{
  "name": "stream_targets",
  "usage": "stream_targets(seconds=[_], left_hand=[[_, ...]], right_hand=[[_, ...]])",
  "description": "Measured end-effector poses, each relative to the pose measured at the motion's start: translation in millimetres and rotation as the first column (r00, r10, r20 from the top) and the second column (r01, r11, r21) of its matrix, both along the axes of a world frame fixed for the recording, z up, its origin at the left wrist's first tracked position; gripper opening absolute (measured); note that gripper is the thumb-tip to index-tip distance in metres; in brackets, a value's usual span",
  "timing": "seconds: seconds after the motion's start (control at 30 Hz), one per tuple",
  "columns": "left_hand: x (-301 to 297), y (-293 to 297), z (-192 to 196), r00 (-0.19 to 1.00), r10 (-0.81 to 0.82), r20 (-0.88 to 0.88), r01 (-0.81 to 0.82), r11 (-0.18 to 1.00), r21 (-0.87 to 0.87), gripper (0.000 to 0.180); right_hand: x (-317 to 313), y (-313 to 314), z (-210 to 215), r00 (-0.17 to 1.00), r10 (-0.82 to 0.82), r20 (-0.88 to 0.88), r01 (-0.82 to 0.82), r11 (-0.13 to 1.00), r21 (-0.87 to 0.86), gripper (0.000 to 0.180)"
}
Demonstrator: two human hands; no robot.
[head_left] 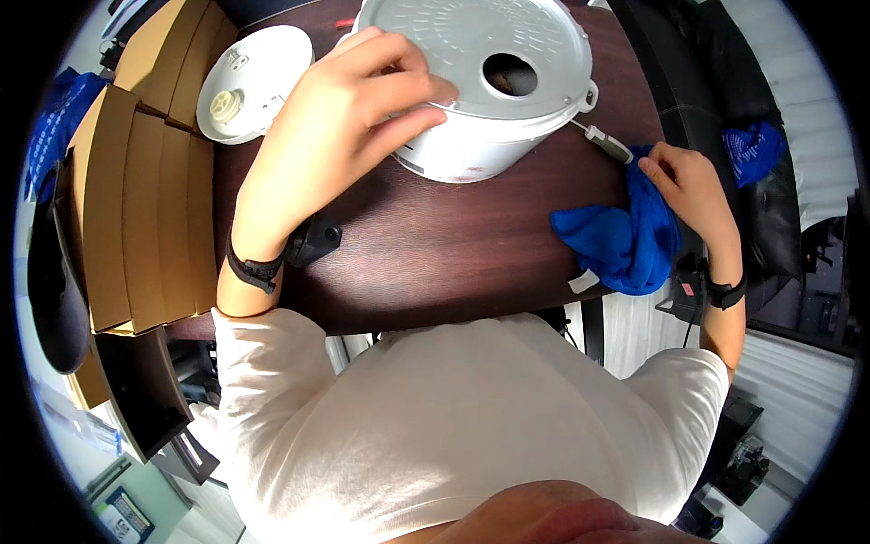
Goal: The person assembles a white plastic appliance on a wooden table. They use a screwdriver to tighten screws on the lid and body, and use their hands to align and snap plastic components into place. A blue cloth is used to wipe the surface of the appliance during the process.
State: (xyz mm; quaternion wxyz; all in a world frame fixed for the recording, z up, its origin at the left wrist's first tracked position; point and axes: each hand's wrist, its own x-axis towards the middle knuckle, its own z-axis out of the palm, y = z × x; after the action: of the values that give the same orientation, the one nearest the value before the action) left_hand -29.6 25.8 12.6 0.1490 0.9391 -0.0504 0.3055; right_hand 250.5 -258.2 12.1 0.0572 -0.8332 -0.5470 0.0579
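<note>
The appliance point(471, 41) is sitting toward the far side of the surface point(444, 245), the left hand point(367, 100) at its near-left rim. The cover point(256, 82) is lying leftward, beside the boxes point(131, 218). Rightward, the screwdriver point(609, 145) is extending between appliance and cloth point(639, 240), beside the right hand point(686, 186).

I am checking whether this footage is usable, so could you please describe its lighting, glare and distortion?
Head view: bright patches on the white T-shirt look nearly washed out; head view: glare spreads across the dark brown tabletop; head view: the round hole in the grey cover is mostly dark inside; head view: cardboard boxes bow near the left rim.
</note>
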Motion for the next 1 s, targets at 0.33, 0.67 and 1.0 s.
stream_targets(seconds=[0.33,0.67,1.0], left_hand=[[-1,-8,-7,0.997,0.078,-0.007,-0.077,0.995,0.062,0.031],[3,6,-2,0.996,0.078,-0.047,-0.078,0.997,-0.001,0.033],[5,-9,-5,0.98,0.199,-0.028,-0.2,0.979,-0.045,0.032]], right_hand=[[30,-17,-37,0.996,-0.054,-0.075,0.054,0.999,-0.008,0.028],[58,-18,-56,0.991,0.044,0.124,-0.044,0.999,-0.002,0.021],[72,-23,-57,0.993,0.02,-0.115,-0.024,0.999,-0.038,0.02]])
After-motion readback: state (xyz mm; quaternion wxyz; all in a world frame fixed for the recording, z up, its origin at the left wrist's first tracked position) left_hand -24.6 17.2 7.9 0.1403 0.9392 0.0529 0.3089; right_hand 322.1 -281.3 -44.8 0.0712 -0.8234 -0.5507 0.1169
